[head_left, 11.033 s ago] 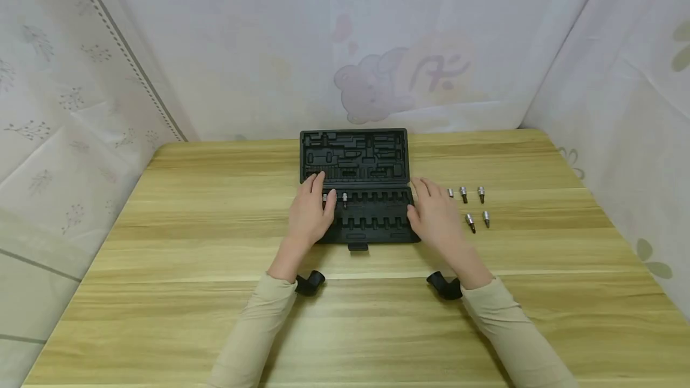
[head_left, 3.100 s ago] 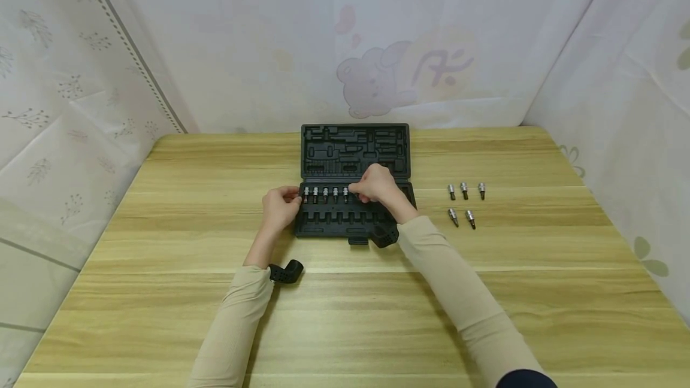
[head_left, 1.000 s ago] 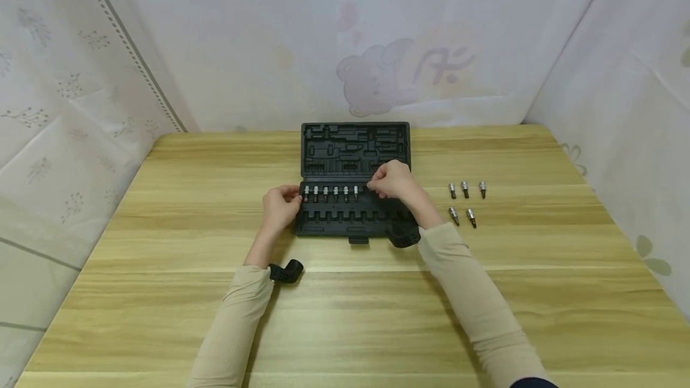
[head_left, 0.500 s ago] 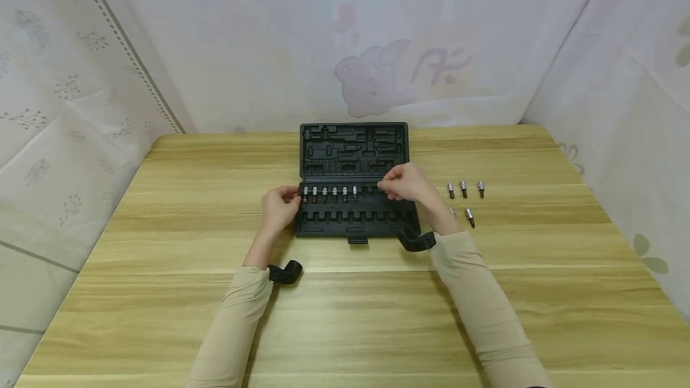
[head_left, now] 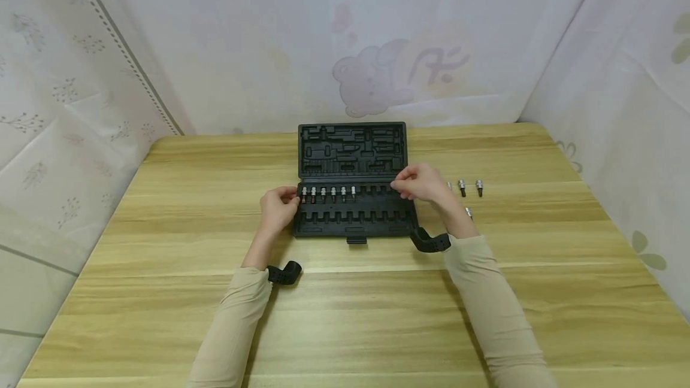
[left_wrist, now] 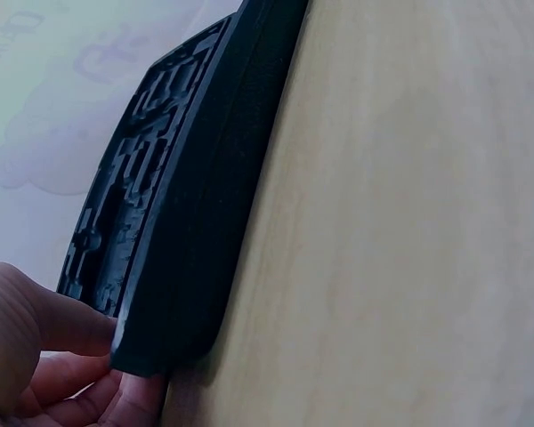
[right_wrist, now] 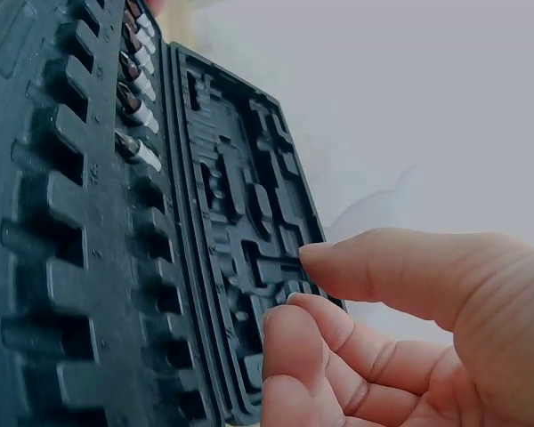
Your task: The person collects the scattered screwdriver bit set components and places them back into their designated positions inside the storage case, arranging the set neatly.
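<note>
An open black plastic socket case (head_left: 323, 230) lies on the wooden table, its moulded lid (head_left: 353, 151) folded back. Several silver bit sockets (head_left: 323, 194) fill the left part of its upper row. My left hand (head_left: 277, 211) pinches the case's left edge; in the left wrist view the thumb (left_wrist: 76, 325) lies on the rim, fingers below. My right hand (head_left: 426, 184) hovers over the right end of the upper row. In the right wrist view, its thumb (right_wrist: 374, 262) and loosely bent fingers stand apart with nothing between them.
To the case's right, several loose bit sockets (head_left: 462, 187) lie on the table (head_left: 366, 328), some partly hidden behind the right hand and wrist. Black camera mounts (head_left: 286, 272) sit at both wrists. A printed cloth (head_left: 242, 47) hangs behind the table.
Eleven seconds ago both hands were at the case's sides. Later my right hand was at the upper row; another bit socket shows there since, and that hand has moved right. The left stays put lately.
</note>
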`<state>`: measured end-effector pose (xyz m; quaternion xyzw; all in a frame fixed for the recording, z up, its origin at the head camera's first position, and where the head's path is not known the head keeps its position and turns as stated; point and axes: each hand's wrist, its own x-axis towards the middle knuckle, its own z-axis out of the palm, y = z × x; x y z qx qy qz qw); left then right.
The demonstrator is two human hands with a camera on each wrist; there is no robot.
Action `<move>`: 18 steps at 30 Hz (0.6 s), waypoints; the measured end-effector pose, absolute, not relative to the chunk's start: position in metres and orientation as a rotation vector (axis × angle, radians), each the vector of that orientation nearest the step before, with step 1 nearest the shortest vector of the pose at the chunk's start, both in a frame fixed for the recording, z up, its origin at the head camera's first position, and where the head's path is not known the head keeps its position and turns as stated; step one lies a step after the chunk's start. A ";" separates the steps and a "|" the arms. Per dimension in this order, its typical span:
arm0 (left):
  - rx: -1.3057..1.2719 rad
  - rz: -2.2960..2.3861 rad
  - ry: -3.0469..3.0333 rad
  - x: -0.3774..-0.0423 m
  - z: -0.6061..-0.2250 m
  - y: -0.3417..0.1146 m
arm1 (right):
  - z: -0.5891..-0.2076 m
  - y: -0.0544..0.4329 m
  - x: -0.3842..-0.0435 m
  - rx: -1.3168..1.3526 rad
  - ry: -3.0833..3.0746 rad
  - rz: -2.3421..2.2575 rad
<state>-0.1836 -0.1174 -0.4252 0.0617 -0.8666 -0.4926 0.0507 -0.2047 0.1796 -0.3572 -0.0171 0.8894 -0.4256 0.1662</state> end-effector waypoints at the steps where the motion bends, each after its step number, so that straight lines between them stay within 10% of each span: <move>1: 0.189 -1.492 -2.645 -0.183 -0.425 -0.117 | -0.357 0.181 -0.204 -0.045 2.531 -1.214; 18: 0.189 -1.482 -2.654 -0.182 -0.422 -0.117 | -0.360 0.213 -0.198 -0.043 2.547 -1.246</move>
